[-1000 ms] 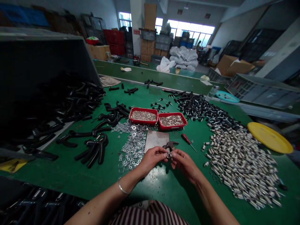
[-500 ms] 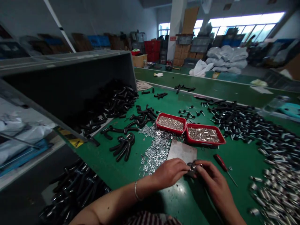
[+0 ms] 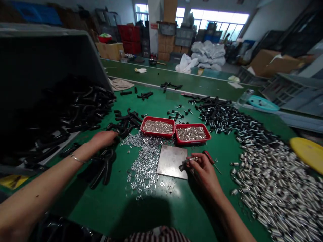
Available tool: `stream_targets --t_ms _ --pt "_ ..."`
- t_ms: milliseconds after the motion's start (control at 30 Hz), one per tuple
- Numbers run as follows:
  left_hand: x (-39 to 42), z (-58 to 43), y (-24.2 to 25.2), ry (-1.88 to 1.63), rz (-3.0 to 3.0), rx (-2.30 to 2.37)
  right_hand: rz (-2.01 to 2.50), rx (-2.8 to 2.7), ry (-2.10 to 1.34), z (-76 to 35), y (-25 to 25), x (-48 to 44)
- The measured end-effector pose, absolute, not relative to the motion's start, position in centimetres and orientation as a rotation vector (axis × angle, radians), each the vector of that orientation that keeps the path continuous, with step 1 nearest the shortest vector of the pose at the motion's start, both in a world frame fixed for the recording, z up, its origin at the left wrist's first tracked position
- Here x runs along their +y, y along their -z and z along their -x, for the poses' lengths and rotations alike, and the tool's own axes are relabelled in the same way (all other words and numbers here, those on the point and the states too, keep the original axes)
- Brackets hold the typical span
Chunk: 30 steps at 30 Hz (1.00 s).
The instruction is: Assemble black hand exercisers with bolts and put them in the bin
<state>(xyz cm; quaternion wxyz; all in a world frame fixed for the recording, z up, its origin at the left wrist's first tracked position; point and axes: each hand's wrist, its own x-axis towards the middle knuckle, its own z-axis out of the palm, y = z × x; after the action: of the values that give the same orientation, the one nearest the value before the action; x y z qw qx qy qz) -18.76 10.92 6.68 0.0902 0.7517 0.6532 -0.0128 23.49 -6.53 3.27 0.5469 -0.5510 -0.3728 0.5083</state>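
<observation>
1. now the right hand (image 3: 205,169) pinches a small metal pin (image 3: 193,158) between thumb and fingertips, over the edge of the steel plate (image 3: 171,155).
2. it looks light, stiff and smooth (likely slippery); best held across the shaft.
3. the left hand (image 3: 104,137) lies on curved black handles (image 3: 124,122); i cannot tell if it grips.
4. washers (image 3: 143,161): flat, shiny rings.

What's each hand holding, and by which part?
Right hand pinches a small silver cylinder by one end. Left hand lies on the black handles; a hold cannot be told.
</observation>
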Motion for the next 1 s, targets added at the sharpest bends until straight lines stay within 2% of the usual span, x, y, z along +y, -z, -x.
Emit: stream_targets --t_ms 67,167,233,300,400,533,633,733,1000 --pt "9.6 18.0 -8.1 -0.047 -2.336 1.956 1.293 -0.844 -1.207 -23.5 -2.8 -6.6" --pt "5.7 13.5 -9.6 -0.669 -2.274 1.847 1.218 -0.728 -1.192 -22.6 -2.9 -5.8" --pt "2.5 8.6 -8.9 -0.916 -2.029 1.537 1.131 -0.633 -1.177 -21.2 -3.1 -4.6" --pt "-0.5 3.6 -6.8 -0.937 -1.810 1.263 1.076 -0.565 -1.159 -19.4 -3.2 -3.4" --pt "-3.6 -1.8 -3.3 -0.724 -1.565 0.947 1.093 -0.627 -1.162 -17.1 -3.3 -2.8" --pt "-4.3 -3.0 -1.5 -0.455 -1.328 0.714 1.136 -0.795 -1.120 -17.0 -3.4 -3.9" --pt "-3.3 -1.8 -2.0 -0.612 -1.316 0.848 1.177 -0.795 -1.034 -18.8 -3.6 -5.0" --pt "-2.4 -1.2 -2.3 -0.734 -1.217 0.929 1.212 -0.807 -1.100 -20.0 -3.5 -6.0" --pt "-2.9 -4.6 -1.6 -0.865 -0.948 0.827 1.225 -0.796 -1.094 -17.9 -2.8 -7.2"
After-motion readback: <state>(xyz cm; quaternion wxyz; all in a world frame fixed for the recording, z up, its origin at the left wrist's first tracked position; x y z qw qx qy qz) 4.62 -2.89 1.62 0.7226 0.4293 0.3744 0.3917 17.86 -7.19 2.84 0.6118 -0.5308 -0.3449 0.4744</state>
